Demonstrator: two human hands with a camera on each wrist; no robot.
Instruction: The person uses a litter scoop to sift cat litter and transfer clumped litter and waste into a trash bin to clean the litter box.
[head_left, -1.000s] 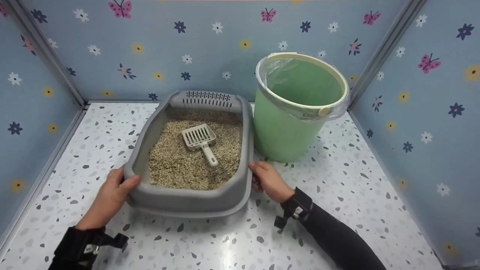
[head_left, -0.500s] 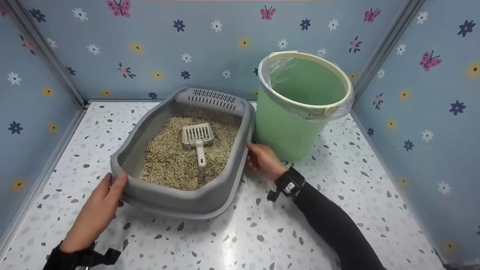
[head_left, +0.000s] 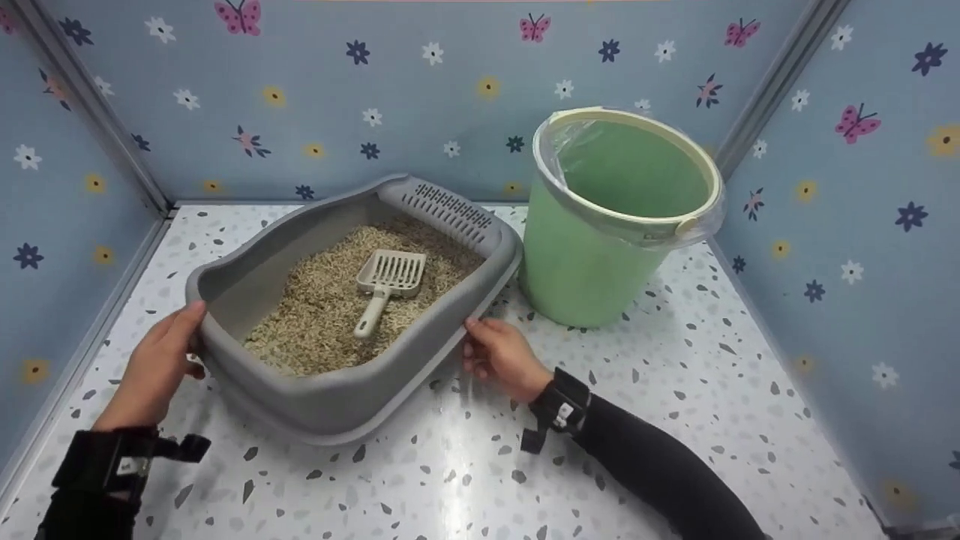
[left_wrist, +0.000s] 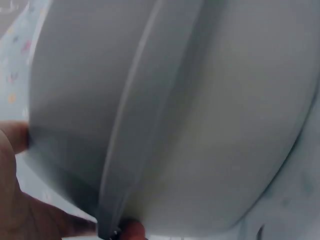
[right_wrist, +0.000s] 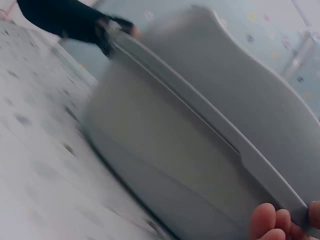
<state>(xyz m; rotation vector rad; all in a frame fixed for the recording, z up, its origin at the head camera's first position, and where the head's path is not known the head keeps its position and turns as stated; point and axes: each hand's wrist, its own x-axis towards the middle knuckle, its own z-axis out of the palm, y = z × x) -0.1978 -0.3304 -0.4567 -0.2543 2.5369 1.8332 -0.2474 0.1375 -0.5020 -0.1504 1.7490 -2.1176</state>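
Observation:
A grey litter box (head_left: 315, 409) stands turned askew on the speckled floor, its slotted end toward the back right. Tan pellet litter (head_left: 322, 300) covers its bottom, with a cream slotted litter scoop (head_left: 394, 274) lying on top, handle toward the front left. My left hand (head_left: 154, 364) grips the box's left corner, thumb at the upper rim (left_wrist: 42, 215). On the near right side, my right hand (head_left: 502, 356) pinches the outer lip; its fingertips (right_wrist: 263, 218) show at that lip in the right wrist view. Whether the base is lifted at all I cannot tell.
A green bin (head_left: 592, 277) with a clear liner and cream ring stands just right of the box, close to its back right corner. Flowered blue panels (head_left: 420, 97) enclose the floor at the back and both sides. Speckled floor (head_left: 675, 420) extends at the right and front.
The litter box has turned clockwise as seen from above, carrying the scoop round with it. My left hand has moved left and away from me. The bin has shifted slightly right.

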